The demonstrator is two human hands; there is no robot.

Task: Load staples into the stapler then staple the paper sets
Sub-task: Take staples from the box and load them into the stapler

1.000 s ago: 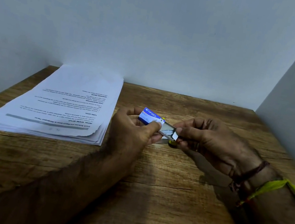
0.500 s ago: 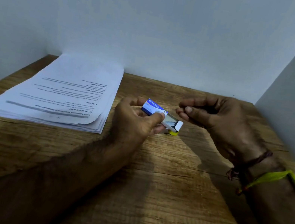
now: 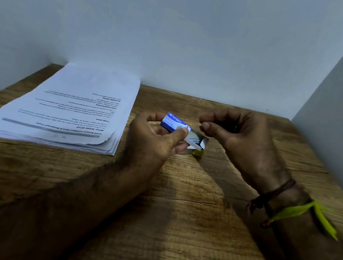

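Staples sit in the small blue-and-white cardboard staple box [image 3: 176, 124], its inner tray slid out, gripped by the left hand [image 3: 155, 140] mid-table. Right hand [image 3: 234, 134] hovers beside it, thumb and forefinger pinched; whether it holds a strip, I cannot tell. Best to keep the tray level. White printed paper stack [image 3: 66, 111] lies at the wooden table's [image 3: 193, 236] far-left corner.

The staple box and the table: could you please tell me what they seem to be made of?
The staple box looks like thin printed card, blue and white with a slight sheen; its open end shows a folded white flap. The table looks like wood or wood-grain laminate, matt brown, with grain lines and a fine crack; which of the two I cannot tell.
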